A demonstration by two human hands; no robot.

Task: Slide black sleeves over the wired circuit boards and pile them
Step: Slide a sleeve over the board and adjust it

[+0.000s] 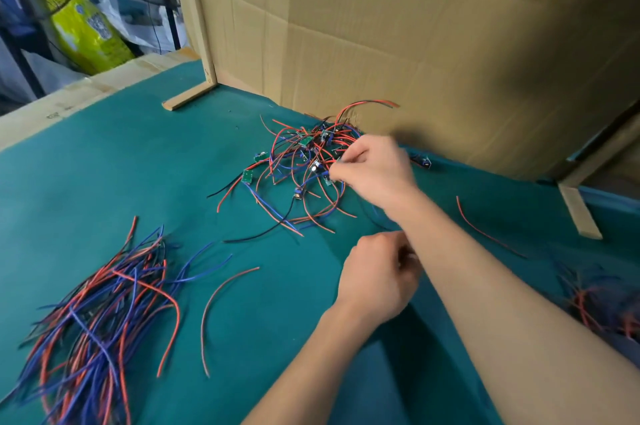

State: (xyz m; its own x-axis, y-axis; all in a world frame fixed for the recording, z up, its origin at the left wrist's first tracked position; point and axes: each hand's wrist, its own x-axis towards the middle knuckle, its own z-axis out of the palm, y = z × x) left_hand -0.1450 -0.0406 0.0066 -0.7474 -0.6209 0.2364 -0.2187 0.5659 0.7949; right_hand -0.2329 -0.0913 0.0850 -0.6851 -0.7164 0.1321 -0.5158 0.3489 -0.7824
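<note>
The right hand [375, 171] is reached far over the green mat [242, 303] into the tangle of wired circuit boards [304, 168], which lies against the cardboard wall [415, 43]. Its fingertips are pinched narrow on something at the tangle's right edge, probably a wire or board; which one cannot be told. The heap spreads left and far from those fingers, with no single long axis. The left hand [377, 279] is held nearer, fingers curled; whether a black sleeve is enclosed cannot be told. A finished pile [100, 313] is seen near left.

Red, blue, black wires [298, 178]; green boards [247, 176]; teal mat [104, 175]; brown cardboard [415, 26]
</note>
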